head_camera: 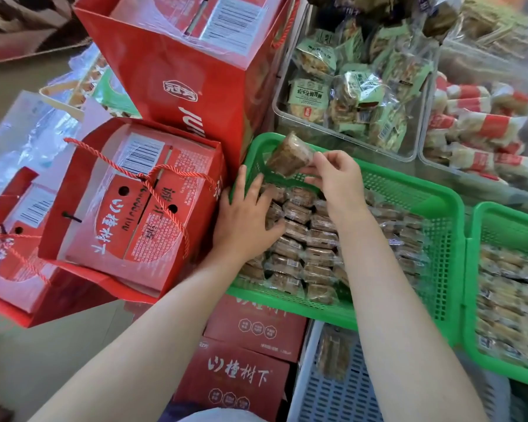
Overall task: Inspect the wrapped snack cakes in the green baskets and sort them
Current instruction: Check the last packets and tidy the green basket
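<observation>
A green basket (415,190) in the middle holds several rows of brown wrapped snack cakes (299,239). My right hand (337,175) pinches one brown wrapped cake (288,158) and holds it tilted above the basket's far left corner. My left hand (246,219) rests at the basket's left side, its fingers curled over the cakes in the left rows. A second green basket (482,236) at the right edge is filled with paler wrapped cakes (512,293).
Red gift boxes with rope handles (134,202) crowd the left, a tall red bag (189,59) behind them. Clear bins of green-labelled snacks (348,92) and red-striped snacks (482,129) stand behind. A pale blue crate (333,388) with one cake sits below, beside red cartons (241,373).
</observation>
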Action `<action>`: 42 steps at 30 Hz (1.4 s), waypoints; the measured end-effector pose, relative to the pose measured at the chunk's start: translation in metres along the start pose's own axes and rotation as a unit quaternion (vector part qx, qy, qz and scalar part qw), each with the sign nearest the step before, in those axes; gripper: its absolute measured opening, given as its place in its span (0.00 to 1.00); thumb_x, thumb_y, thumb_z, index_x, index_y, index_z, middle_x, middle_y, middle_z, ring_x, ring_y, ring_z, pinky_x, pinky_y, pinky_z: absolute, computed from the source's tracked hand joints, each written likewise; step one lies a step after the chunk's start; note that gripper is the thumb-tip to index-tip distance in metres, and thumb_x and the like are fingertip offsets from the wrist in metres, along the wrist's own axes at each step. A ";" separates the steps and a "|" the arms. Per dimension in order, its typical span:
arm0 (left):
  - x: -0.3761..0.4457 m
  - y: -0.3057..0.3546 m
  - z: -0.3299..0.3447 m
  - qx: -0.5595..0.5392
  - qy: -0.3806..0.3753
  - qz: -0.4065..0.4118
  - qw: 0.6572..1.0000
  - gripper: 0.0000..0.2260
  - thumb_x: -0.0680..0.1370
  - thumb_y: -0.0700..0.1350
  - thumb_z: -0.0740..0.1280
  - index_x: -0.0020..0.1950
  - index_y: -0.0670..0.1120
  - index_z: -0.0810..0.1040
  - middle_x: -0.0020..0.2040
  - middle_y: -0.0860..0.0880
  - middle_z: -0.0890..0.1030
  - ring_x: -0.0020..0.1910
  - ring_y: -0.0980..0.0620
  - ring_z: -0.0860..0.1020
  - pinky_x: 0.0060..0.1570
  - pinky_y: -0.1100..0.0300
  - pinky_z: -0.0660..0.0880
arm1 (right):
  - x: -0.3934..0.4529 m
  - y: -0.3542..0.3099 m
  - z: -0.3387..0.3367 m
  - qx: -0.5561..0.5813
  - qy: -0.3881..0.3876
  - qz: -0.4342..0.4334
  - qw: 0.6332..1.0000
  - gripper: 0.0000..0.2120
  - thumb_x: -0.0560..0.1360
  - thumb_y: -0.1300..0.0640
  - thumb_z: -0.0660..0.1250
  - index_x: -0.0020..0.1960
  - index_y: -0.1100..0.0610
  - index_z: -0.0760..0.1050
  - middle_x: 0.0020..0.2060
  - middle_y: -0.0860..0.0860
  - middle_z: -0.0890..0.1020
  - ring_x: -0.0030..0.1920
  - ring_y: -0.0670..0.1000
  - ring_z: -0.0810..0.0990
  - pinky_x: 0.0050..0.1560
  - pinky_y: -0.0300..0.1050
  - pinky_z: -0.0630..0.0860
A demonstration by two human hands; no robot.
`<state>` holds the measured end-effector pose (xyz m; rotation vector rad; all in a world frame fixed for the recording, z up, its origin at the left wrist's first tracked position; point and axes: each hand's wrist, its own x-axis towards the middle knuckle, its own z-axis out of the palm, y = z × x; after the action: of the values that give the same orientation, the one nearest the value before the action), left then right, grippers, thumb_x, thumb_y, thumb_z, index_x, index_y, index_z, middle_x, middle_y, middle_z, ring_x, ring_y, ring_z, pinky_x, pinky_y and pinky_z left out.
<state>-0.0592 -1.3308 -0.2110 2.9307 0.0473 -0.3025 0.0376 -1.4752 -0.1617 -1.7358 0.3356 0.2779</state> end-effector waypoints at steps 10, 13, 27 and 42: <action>-0.071 0.046 -0.087 -0.736 0.023 -0.101 0.669 0.24 0.78 0.56 0.70 0.72 0.53 0.72 0.62 0.51 0.82 0.59 0.52 0.82 0.57 0.48 0.81 | -0.144 -0.021 -0.055 0.326 -0.049 0.140 0.934 0.10 0.83 0.61 0.59 0.50 0.61 0.78 0.38 0.53 0.85 0.40 0.50 0.84 0.43 0.41 0.81; -0.101 0.046 -0.101 -0.765 -0.008 -0.092 0.637 0.10 0.80 0.48 0.69 0.60 0.50 0.80 0.54 0.47 0.85 0.52 0.47 0.84 0.47 0.51 0.83 | -0.182 -0.012 -0.060 0.285 -0.060 0.155 0.944 0.10 0.83 0.58 0.59 0.50 0.60 0.77 0.38 0.54 0.85 0.39 0.51 0.85 0.40 0.43 0.81; -0.204 0.065 -0.110 -0.834 -0.131 -0.139 0.518 0.14 0.77 0.56 0.65 0.57 0.50 0.81 0.46 0.48 0.84 0.37 0.55 0.82 0.30 0.64 0.76 | -0.281 -0.007 -0.077 -0.007 0.010 -0.140 0.990 0.15 0.85 0.51 0.56 0.44 0.57 0.70 0.32 0.49 0.68 0.32 0.49 0.66 0.34 0.40 0.65; -0.237 0.055 -0.118 -0.816 -0.078 -0.164 0.550 0.08 0.75 0.45 0.72 0.52 0.45 0.84 0.47 0.47 0.85 0.42 0.52 0.82 0.42 0.57 0.82 | -0.334 0.001 -0.080 -0.104 0.139 -0.311 0.935 0.10 0.84 0.56 0.58 0.44 0.53 0.70 0.25 0.44 0.66 0.24 0.45 0.63 0.24 0.40 0.58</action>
<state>-0.2649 -1.3647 -0.0384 0.9580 0.5201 -0.2885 -0.2724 -1.5302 -0.0250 -1.9975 -0.0578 -0.4093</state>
